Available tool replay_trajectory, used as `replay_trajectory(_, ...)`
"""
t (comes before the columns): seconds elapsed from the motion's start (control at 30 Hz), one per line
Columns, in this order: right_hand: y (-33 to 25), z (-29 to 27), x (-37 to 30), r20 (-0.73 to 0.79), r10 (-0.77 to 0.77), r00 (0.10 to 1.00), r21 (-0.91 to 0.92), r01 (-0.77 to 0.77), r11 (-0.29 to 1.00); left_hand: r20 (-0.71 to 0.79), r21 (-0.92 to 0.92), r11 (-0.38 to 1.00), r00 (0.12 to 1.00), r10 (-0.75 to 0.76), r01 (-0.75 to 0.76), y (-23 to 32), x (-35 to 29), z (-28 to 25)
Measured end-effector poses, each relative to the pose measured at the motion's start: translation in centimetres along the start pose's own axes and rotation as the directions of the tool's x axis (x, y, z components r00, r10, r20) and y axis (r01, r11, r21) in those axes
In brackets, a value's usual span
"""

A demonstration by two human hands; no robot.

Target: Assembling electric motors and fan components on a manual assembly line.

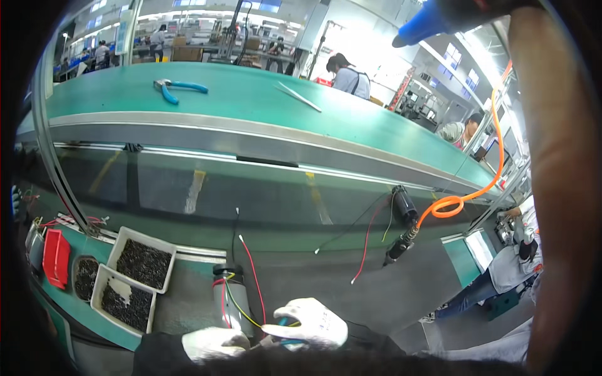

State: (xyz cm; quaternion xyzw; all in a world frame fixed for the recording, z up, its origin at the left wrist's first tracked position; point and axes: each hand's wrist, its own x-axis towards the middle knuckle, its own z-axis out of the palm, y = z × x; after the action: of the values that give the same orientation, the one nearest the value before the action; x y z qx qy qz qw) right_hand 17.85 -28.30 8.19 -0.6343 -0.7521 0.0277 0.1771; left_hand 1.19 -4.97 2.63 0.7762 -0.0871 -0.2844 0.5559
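Blue tip (pixel 421 26) (blurry); R grip (pixel 316 323) holds tool (pixel 293 342), L grip (pixel 212 344) can't tell; motor (pixel 244 293) nr desk (pixel 188 301) edge, keep wires (pixel 255 274) clear.

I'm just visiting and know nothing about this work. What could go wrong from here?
The right hand holds a blue-handled tool close to the yellow-green wire, so it might nick or tug that wire. The left hand is at the near end of the grey cylinder; if it slipped, the cylinder might roll. The nearer white tray of small dark parts sits close to the left sleeve, which could bump it.
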Motion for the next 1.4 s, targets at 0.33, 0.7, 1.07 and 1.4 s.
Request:
replay_trajectory(0.33,1.2,-3.3,-3.6,-0.305,-0.046,0.951,0.001,0.048,0.999,-0.139,-0.163,0.969,0.977,0.162,-0.184,1.0,4.1,2.9)
replay_trajectory(0.7,-0.7,1.5,-4.4,-0.387,0.057,0.920,-0.075,-0.093,0.993,-0.247,-0.691,0.699,0.969,0.010,-0.183,-2.4,4.7,6.3)
replay_trajectory(1.07,-2.9,1.2,-1.8,-0.308,0.140,0.941,-0.174,-0.201,0.964,-0.563,-0.612,0.722,0.819,-0.109,-0.324,0.2,2.0,7.6)
replay_trajectory(1.4,-1.6,1.6,-1.2,-0.302,0.279,0.911,-0.146,-0.334,0.931,-0.638,-0.491,0.759,0.770,0.021,-0.428,-0.7,3.4,6.0)
